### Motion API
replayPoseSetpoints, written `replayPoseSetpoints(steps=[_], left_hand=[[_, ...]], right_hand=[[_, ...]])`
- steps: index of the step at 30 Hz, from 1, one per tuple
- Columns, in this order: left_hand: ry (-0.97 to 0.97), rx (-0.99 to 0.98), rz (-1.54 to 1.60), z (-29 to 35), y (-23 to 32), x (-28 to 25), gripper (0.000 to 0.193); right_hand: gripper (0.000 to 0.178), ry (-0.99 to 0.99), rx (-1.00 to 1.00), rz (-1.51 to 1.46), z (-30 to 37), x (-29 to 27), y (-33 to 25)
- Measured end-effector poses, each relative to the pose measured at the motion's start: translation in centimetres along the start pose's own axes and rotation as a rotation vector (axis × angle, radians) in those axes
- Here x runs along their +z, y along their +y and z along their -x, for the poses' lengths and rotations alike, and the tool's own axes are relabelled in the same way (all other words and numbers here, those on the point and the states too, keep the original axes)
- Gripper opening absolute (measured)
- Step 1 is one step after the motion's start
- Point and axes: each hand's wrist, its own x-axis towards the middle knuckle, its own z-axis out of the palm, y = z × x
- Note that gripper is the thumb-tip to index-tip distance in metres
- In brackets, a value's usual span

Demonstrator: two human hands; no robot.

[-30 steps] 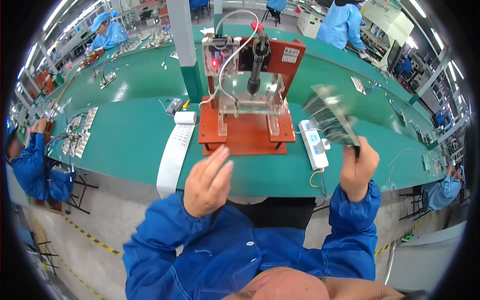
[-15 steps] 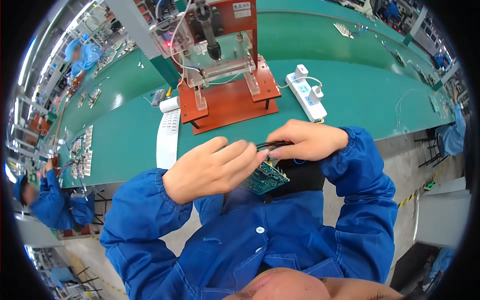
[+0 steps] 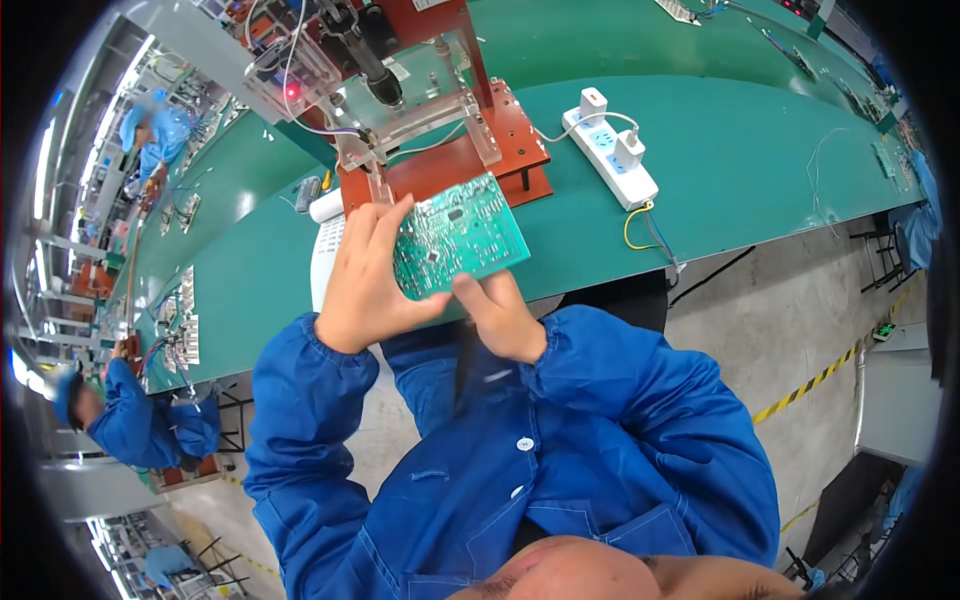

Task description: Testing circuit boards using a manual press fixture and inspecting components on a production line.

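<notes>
A green circuit board (image 3: 462,232) is held up in both my hands, tilted, with its soldered side and small chips facing me. My left hand (image 3: 368,268) grips the board's left edge, fingers along the top and thumb at the lower corner. At the lower edge, my right hand (image 3: 498,312) pinches it with the thumb in front; the other fingers are partly hidden behind. Just beyond the board stands a red-brown press fixture (image 3: 440,165) with clear plastic parts, partly covered by the board. Whatever hangs from the board's far side is hidden.
A white power strip (image 3: 610,160) with plugs lies right of the fixture on the green table (image 3: 720,165). A roll of printed paper labels (image 3: 325,245) is beside my left hand. Loose wires (image 3: 648,230) hang at the table's front edge. Co-workers (image 3: 140,405) sit at the left.
The board has come up from near my lap toward the fixture, its soldered face turned to me. Both hands now grip its edges; the black cables at my right hand are out of sight.
</notes>
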Motion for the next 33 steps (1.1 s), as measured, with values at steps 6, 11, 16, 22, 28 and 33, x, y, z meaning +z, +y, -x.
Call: replayPoseSetpoints(steps=[6, 11, 16, 22, 28, 33], left_hand=[[0.158, -0.03, -0.121, -0.1, 1.5, -3.8, 0.068], [0.469, -0.014, -0.133, -4.7, 1.0, -5.9, 0.033], [0.73, 0.376, -0.474, -14.8, -1.0, -10.5, 0.017], [0.067, -0.355, -0.403, -24.4, -0.2, -13.3, 0.033], [0.342, -0.211, -0.448, -22.6, -2.8, -12.7, 0.036], [0.94, 0.49, -0.249, -15.0, -2.2, -2.2, 0.03]], right_hand=[[0.038, 0.052, -0.043, 0.206, -5.5, 0.7, 0.2], [0.056, 0.132, 0.191, 0.408, -12.6, -1.0, 3.2], [0.059, 0.076, 0.163, 0.322, -12.1, -1.5, 3.6], [0.053, 0.039, -0.037, 0.275, -12.5, -2.1, 3.8], [0.049, -0.009, 0.05, 0.311, -12.2, -1.3, 2.3], [0.058, 0.063, 0.048, 0.375, -11.9, -1.7, 1.3]])
